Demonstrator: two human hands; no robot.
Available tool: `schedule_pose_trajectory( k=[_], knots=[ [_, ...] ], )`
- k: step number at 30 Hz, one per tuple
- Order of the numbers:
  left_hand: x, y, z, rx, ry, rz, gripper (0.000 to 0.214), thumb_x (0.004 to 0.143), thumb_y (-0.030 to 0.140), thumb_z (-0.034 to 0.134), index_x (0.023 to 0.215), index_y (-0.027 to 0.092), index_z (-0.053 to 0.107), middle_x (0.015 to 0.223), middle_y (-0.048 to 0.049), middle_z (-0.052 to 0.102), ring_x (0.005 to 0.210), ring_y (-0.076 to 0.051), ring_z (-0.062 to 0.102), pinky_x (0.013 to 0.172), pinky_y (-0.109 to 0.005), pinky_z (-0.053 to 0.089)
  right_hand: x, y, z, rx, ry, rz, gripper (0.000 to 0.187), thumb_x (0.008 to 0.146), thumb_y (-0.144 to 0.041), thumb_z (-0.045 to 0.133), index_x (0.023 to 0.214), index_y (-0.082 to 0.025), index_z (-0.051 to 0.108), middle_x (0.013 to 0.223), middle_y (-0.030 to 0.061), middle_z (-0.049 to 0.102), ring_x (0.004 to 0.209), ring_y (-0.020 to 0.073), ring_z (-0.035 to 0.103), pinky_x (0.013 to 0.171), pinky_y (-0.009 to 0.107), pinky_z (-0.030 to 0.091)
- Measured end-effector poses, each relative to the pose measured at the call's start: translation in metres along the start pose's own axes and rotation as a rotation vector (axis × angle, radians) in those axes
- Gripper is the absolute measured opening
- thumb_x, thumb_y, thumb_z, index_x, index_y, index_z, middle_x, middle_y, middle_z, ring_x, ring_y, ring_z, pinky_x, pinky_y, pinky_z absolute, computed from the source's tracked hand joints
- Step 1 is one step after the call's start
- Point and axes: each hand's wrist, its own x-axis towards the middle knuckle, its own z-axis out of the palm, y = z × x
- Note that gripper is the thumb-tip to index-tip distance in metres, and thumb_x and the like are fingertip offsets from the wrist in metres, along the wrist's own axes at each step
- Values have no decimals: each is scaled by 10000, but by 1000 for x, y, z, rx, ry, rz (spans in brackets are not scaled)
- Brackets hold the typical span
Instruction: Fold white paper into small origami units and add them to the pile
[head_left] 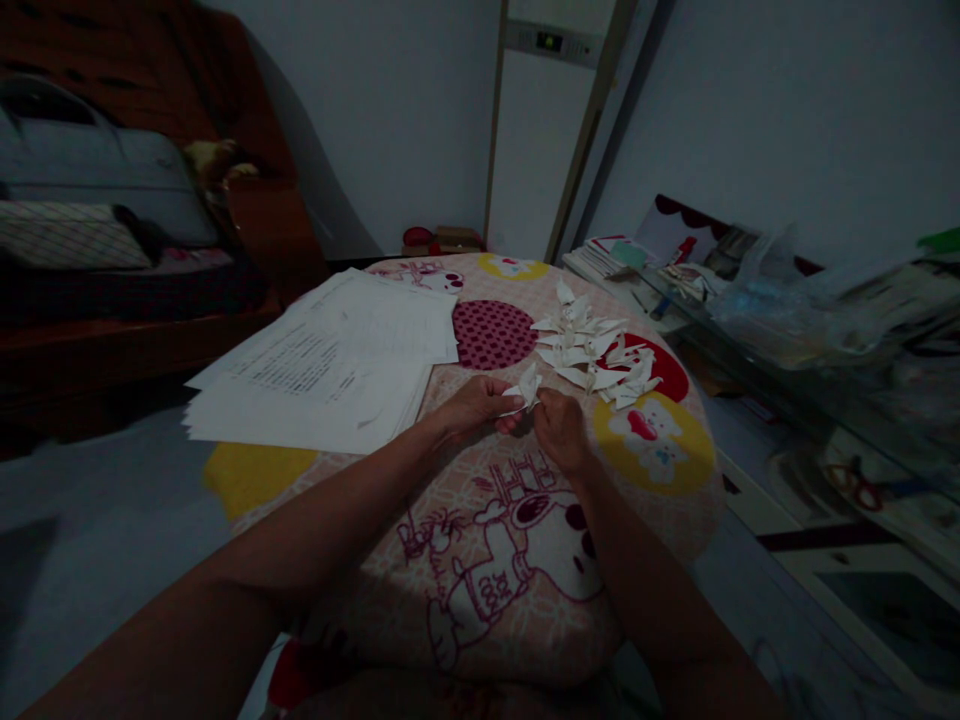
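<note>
A small folded white paper piece is pinched between both hands over a round table with a cartoon-print cloth. My left hand grips its left side with curled fingers. My right hand holds its right side, fingers closed. Just beyond the hands lies a heap of several folded white paper shapes.
A stack of printed white sheets covers the table's left part. A dark sofa with bags stands at left. A cluttered glass shelf with plastic bags and books runs along the right. A tall white appliance stands behind.
</note>
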Motion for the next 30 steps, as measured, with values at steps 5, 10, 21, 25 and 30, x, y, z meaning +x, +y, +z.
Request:
schedule_pose_trajectory(
  k=[5,10,21,25,30],
  knots=[
    [0,0,8,-9,66,-5,369,684,376,901,665,98,660,586,-21,654,467,-67,538,489,-208,451,-2,-3,-1,-20,-23,39,279,877,-80,424,845,-146,693,766,84,700,681,175,585,659,280,374],
    [1,-2,7,-40,128,-20,324,721,329,876,656,99,657,571,-21,642,476,-73,542,493,-215,452,-1,1,0,0,38,-26,277,912,-129,412,893,-152,687,807,79,699,728,181,591,695,280,384],
    [2,-2,7,-25,166,-40,226,740,247,853,710,88,695,637,-60,691,538,-100,605,571,-249,503,-1,1,0,9,21,-63,273,919,-148,430,737,-176,632,746,63,656,692,173,549,667,292,362],
    [3,-5,7,-24,151,6,296,701,308,885,677,93,683,604,-45,674,510,-93,583,546,-243,491,-1,2,-1,150,-5,-18,292,904,-162,427,650,-193,568,641,18,582,605,145,495,610,276,328],
    [3,-8,4,-96,108,-8,370,632,361,930,746,85,712,671,-68,718,562,-111,620,580,-252,510,1,5,-2,292,-29,42,295,883,-189,442,595,-201,503,581,-9,520,576,127,459,584,255,307]
  ],
)
